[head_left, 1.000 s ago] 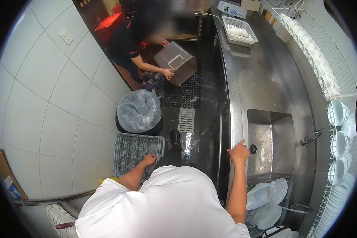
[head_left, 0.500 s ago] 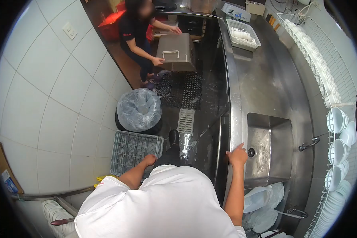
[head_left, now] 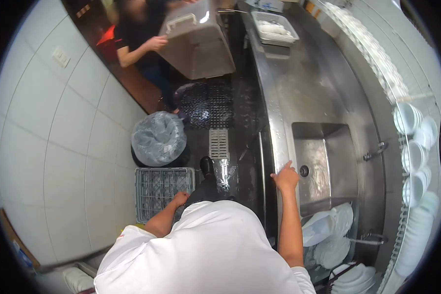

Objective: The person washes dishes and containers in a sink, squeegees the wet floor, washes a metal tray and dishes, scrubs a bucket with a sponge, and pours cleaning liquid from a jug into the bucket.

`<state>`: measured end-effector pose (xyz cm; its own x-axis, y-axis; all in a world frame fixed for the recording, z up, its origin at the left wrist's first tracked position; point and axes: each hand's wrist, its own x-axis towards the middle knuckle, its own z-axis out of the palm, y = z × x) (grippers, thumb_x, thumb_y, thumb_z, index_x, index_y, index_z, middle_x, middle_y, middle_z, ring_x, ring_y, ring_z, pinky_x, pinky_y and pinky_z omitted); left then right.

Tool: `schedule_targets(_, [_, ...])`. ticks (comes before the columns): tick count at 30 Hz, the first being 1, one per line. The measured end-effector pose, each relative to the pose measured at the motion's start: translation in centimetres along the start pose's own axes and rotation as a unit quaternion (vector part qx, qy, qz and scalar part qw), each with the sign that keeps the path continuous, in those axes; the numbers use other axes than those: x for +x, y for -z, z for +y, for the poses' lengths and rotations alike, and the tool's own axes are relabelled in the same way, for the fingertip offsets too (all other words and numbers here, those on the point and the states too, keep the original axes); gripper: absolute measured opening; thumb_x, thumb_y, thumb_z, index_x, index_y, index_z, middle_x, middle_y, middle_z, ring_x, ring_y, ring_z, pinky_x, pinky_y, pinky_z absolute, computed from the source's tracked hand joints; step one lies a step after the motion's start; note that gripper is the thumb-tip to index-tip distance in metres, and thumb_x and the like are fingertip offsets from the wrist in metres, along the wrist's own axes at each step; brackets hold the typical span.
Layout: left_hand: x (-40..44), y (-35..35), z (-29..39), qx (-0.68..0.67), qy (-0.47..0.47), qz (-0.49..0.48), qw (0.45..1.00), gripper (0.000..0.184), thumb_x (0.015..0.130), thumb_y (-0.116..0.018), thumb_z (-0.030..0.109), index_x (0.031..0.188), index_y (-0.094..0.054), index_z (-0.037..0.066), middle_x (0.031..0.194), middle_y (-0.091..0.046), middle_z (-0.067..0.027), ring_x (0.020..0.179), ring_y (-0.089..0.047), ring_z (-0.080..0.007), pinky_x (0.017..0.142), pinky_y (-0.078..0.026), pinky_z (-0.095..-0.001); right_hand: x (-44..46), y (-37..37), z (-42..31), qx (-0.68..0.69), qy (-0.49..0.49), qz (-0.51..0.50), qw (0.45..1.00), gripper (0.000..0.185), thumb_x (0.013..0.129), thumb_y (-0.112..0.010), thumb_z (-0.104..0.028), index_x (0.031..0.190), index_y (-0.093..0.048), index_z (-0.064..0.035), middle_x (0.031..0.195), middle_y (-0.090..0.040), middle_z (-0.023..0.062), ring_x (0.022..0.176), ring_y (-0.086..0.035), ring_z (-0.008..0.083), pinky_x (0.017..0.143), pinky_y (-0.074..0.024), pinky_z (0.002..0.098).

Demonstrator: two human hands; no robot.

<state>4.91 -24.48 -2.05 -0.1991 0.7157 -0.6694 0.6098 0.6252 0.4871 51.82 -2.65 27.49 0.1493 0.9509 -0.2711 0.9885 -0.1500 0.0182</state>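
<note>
My right hand (head_left: 286, 177) rests on the front edge of the steel counter (head_left: 274, 115), fingers spread, holding nothing. Right beside it is the sink basin (head_left: 313, 157), its drain showing at the bottom left. My left hand (head_left: 181, 198) hangs low with its fingers curled in, and nothing shows in it. Closest to that hand is a grey dishwasher rack (head_left: 164, 188) standing by the wall. Whether the hand touches the rack's edge I cannot tell.
A person (head_left: 142, 49) holds a large grey-brown plastic tub (head_left: 201, 49) tilted ahead. A lined bin (head_left: 159, 139) stands by the wall. White bowls (head_left: 414, 159) line the right shelf; dishes (head_left: 330, 235) sit in the near basin. A white basket (head_left: 274, 29) stands farther along.
The person ahead has come nearer with the tub and tipped it so its open inside shows. My view has shifted slightly. Both my hands keep about the same places.
</note>
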Motion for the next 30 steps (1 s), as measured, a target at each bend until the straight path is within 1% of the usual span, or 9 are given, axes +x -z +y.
schedule_targets(5, [-0.4, 1.9, 0.4, -0.026, 0.022, -0.019, 0.999, 0.035, 0.093, -0.062, 0.038, 0.105, -0.078, 0.01, 0.104, -0.076, -0.019, 0.099, -0.073, -0.0334, 0.089, -0.055, -0.0442, 0.3, -1.7, -0.3, 0.023, 0.013, 0.041, 0.999, 0.106, 0.076, -0.082, -0.054, 0.15, -0.039, 0.0082, 0.116, -0.068, 0.0212, 0.105, -0.069, 0.0314, 0.087, -0.0556, 0.0401])
schedule_targets(8, [2.4, 2.4, -0.2, 0.053, -0.081, -0.001, 0.995, 0.038, 0.097, -0.062, 0.039, 0.106, -0.077, 0.005, 0.102, -0.076, -0.0205, 0.095, -0.074, -0.032, 0.084, -0.055, -0.0426, -1.7, -1.9, 1.2, 0.078, 0.016, 0.083, 0.993, 0.085, 0.081, -0.08, -0.047, 0.143, -0.051, 0.0036, 0.123, -0.067, 0.0191, 0.115, -0.064, 0.0325, 0.092, -0.0532, 0.0416])
schedule_targets(10, [3.1, 3.2, 0.9, 0.099, -0.105, -0.005, 0.989, 0.036, 0.098, -0.063, 0.036, 0.107, -0.077, 0.004, 0.1, -0.076, -0.02, 0.089, -0.074, -0.0296, 0.08, -0.056, -0.0411, -5.4, -0.8, 2.7, 0.257, 0.023, 0.167, 0.952, 0.063, 0.082, -0.082, -0.035, 0.13, -0.063, 0.0016, 0.126, -0.065, 0.0229, 0.12, -0.061, 0.0369, 0.099, -0.0505, 0.046])
schedule_targets(13, [2.7, 4.7, 3.3, 0.072, -0.114, -0.023, 0.991, 0.029, 0.098, -0.065, 0.03, 0.104, -0.077, 0.004, 0.09, -0.075, -0.0136, 0.078, -0.071, -0.0235, 0.073, -0.056, -0.0382, -10.9, -0.2, 5.4, 0.338, -0.035, 0.331, 0.88, 0.042, 0.082, -0.081, -0.022, 0.117, -0.07, -0.0006, 0.129, -0.063, 0.0236, 0.123, -0.058, 0.0401, 0.104, -0.0479, 0.049])
schedule_targets(19, [0.2, 6.2, 8.5, -0.068, -0.096, -0.089, 0.989, 0.017, 0.098, -0.064, 0.021, 0.093, -0.071, 0.006, 0.078, -0.066, -0.0039, 0.067, -0.063, -0.0166, 0.059, -0.052, -0.0344, -21.9, 1.9, 17.0, 0.145, -0.222, 0.477, 0.838, 0.043, 0.076, -0.072, -0.003, 0.119, -0.071, -0.0052, 0.138, -0.058, 0.0201, 0.129, -0.054, 0.0417, 0.107, -0.0451, 0.0507])
schedule_targets(21, [0.3, 6.1, 9.8, -0.052, -0.124, -0.108, 0.985, 0.016, 0.098, -0.064, 0.019, 0.094, -0.07, 0.005, 0.078, -0.066, -0.0039, 0.066, -0.063, -0.0162, 0.058, -0.051, -0.0339, -22.2, 2.6, 22.1, 0.08, -0.229, 0.419, 0.875, 0.052, 0.072, -0.069, 0.002, 0.123, -0.07, -0.0069, 0.142, -0.055, 0.0211, 0.131, -0.051, 0.0431, 0.107, -0.0447, 0.0508])
schedule_targets(24, [0.5, 5.5, 15.3, 0.017, -0.161, -0.119, 0.98, 0.016, 0.098, -0.065, 0.018, 0.1, -0.072, 0.004, 0.081, -0.068, -0.0043, 0.067, -0.064, -0.0146, 0.061, -0.052, -0.0325, -19.4, -0.8, 29.5, 0.125, -0.134, 0.324, 0.928, 0.049, 0.076, -0.07, -0.004, 0.125, -0.068, -0.0076, 0.137, -0.059, 0.0227, 0.127, -0.055, 0.0422, 0.104, -0.0469, 0.0497])
schedule_targets(27, [2.0, 4.5, 18.9, -0.008, -0.217, -0.121, 0.969, 0.024, 0.099, -0.065, 0.018, 0.114, -0.072, 0.001, 0.087, -0.072, -0.0059, 0.07, -0.065, -0.0135, 0.067, -0.053, -0.0296, -17.4, -3.4, 33.6, 0.28, -0.2, 0.095, 0.934, 0.041, 0.083, -0.072, -0.018, 0.122, -0.068, -0.006, 0.128, -0.064, 0.0237, 0.121, -0.059, 0.0409, 0.099, -0.0488, 0.049])
schedule_targets(30, [-0.7, 3.2, 26.4, -0.019, -0.321, -0.091, 0.942, 0.026, 0.1, -0.064, 0.019, 0.115, -0.072, 0.0, 0.091, -0.074, -0.0078, 0.075, -0.066, -0.0147, 0.072, -0.054, -0.0298, -19.3, -7.8, 36.2, 0.228, -0.244, 0.167, 0.928, 0.043, 0.088, -0.072, -0.036, 0.117, -0.07, -0.0037, 0.12, -0.067, 0.0228, 0.115, -0.062, 0.0397, 0.095, -0.0499, 0.0486])
